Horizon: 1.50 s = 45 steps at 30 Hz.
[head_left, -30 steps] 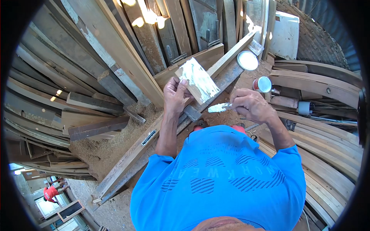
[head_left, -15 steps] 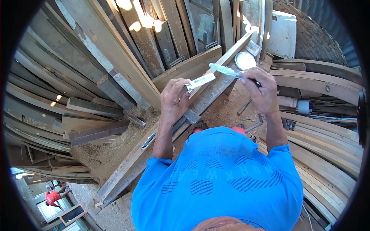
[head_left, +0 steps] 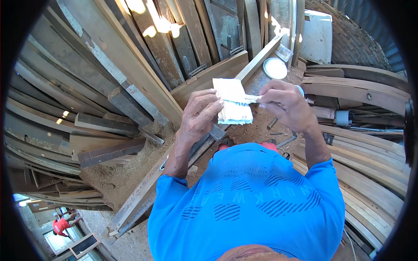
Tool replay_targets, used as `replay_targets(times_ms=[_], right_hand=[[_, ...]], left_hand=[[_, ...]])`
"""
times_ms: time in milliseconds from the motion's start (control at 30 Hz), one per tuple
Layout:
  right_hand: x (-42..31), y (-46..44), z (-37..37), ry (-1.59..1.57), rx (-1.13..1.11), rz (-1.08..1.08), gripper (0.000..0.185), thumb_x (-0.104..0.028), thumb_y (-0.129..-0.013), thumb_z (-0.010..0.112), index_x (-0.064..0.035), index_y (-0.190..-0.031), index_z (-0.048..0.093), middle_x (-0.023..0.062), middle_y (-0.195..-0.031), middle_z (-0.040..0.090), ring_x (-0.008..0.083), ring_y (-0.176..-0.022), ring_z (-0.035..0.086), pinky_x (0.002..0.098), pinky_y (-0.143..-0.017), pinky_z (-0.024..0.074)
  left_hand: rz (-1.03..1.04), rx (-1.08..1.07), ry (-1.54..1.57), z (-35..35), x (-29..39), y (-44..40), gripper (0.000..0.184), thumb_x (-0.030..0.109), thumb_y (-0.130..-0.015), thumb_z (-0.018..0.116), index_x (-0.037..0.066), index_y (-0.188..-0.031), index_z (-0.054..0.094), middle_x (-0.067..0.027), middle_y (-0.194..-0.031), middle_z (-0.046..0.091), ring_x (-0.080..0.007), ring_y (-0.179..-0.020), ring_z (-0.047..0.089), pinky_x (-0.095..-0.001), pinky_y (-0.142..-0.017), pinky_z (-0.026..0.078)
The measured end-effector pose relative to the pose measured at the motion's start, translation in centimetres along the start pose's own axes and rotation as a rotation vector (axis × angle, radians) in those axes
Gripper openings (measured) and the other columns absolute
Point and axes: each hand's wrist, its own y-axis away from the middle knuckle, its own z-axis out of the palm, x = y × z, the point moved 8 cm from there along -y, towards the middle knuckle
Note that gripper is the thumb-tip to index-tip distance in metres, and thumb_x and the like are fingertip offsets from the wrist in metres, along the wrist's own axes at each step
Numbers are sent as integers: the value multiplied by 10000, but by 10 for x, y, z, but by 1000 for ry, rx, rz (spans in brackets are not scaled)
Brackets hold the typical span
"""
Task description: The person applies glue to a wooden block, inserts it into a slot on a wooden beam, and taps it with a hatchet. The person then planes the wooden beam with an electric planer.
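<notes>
My left hand (head_left: 202, 113) grips the left edge of a small flat piece of wood (head_left: 235, 114), pale and smeared with white paste. A thin paste-coated spreader (head_left: 250, 99) is pinched in my right hand (head_left: 287, 104). It lies across the middle of the flat piece, touching it. Its exact kind is hidden by the paste and my fingers. Beyond my hands, a round white lid or tin top (head_left: 274, 68) rests on a long wooden beam (head_left: 261, 56). Part of a whitish round rim (head_left: 300, 90) shows behind my right hand.
Boards (head_left: 117, 52) lean in rows at the left and back. Stacked timber (head_left: 365, 161) lies at the right. Sawdust (head_left: 109, 182) covers the ground beside the beam. A hand tool (head_left: 273, 123) lies on the dirt. A person in red (head_left: 61, 226) is far off at lower left.
The flat piece has turned from nearly edge-on to show its broad face. My right hand has moved down and inward, bringing the spreader from beyond the piece onto its face.
</notes>
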Motion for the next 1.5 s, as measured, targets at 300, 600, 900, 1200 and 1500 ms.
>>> replay_targets(times_ms=[300,600,900,1200,1500], right_hand=[[57,3,-4,73,161,180,55,-19,-865,711,-23,-919,716,105,-925,665,263,-853,673,395,-765,532],[46,9,-10,212,26,109,88,25,-828,726,-7,-909,709,93,-923,667,216,-827,672,354,-746,533],[35,12,-22,181,178,33,108,-14,-885,701,-15,-992,711,59,-874,659,135,-781,638,318,-674,496],[41,31,40,-619,214,467,111,-62,-983,663,10,-1066,679,-25,-762,617,17,-664,533,205,-574,432],[21,16,57,-470,283,312,152,-58,-957,663,19,-1087,678,19,-793,624,80,-711,547,271,-643,469]], left_hand=[[-6,13,55,-7,8,-2,420,-129,-677,765,48,-1056,718,-131,-1063,676,-350,-1049,687,-442,-871,593],[-2,55,56,-13,5,7,396,-108,-713,768,41,-1073,700,-138,-1061,674,-353,-1048,697,-422,-859,596],[-201,238,167,-19,-20,17,322,39,-888,774,47,-1161,602,-147,-1055,673,-338,-1055,712,-420,-887,590],[-721,521,1029,22,-77,81,286,39,-995,653,74,-1273,597,-101,-1238,686,-253,-1152,684,-472,-997,606],[-757,528,1133,41,-77,89,291,49,-1010,636,46,-1293,568,-126,-1264,677,-270,-1183,671,-499,-1023,585]])
